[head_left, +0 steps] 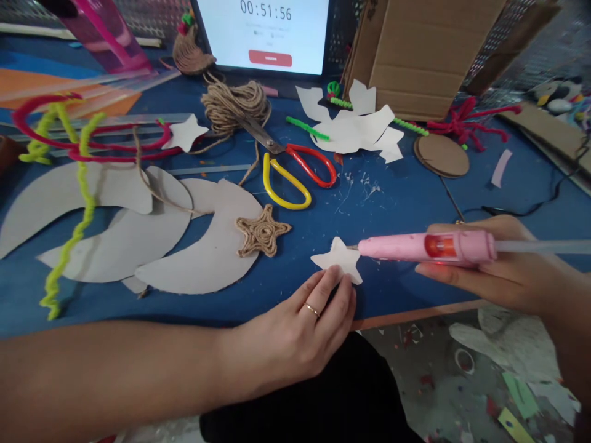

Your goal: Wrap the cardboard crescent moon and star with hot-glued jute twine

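Note:
My right hand (pixel 517 264) is closed round a pink glue gun (pixel 397 247), a clear glue stick (pixel 545 246) jutting from its back end. The gun's metal nozzle meets the upper right part of a white star cutout (pixel 339 258). Fingertips of my left hand (pixel 314 314) press on the star's lower edge, holding it against the blue table; a ring is on one finger. To the left, a twine-covered star (pixel 264 231) overlaps the tip of a grey-white crescent cutout (pixel 221 246).
Scissors (pixel 286 166) with red and yellow handles lie beyond the star, beside a ball of twine (pixel 235 104). Pipe cleaners (pixel 80 184) lie over more crescents at left. White scraps (pixel 360 126), cardboard discs (pixel 441 155) and a cardboard box (pixel 425 55) are behind. A screen (pixel 268 37) stands at the back.

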`<state>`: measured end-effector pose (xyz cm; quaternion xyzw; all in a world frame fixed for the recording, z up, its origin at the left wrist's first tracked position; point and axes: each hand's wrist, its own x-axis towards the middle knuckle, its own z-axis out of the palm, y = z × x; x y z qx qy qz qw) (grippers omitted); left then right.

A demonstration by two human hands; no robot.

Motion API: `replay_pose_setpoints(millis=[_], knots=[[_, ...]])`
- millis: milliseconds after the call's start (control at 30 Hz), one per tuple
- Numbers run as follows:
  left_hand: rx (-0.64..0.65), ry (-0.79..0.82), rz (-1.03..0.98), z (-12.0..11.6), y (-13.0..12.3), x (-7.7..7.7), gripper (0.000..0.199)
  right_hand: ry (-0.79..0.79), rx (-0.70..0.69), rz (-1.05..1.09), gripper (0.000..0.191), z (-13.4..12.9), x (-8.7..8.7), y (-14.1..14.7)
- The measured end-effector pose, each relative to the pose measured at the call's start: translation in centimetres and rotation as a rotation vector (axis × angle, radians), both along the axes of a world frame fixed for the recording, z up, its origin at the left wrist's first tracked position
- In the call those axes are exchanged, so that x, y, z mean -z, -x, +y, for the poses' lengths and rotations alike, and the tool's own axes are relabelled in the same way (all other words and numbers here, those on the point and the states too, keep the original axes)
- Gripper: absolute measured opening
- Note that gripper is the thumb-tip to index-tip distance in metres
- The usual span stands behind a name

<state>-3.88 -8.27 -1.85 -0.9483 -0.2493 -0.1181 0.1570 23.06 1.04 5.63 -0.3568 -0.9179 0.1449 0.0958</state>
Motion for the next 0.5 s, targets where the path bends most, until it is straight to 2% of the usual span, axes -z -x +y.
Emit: replay_pose_setpoints(millis=[300, 500], knots=[[0.003, -0.001, 0.004, 0.02, 0.04, -0.09, 0.041, 0.017, -0.008, -0.03, 0.031, -0.13, -0.14, 0.05], [-0.007, 0.007, -0.008, -0.01, -0.05, -0.06, 0.04, 0.095, 0.053, -0.032, 0.027, -0.34, -0.25, -0.15]])
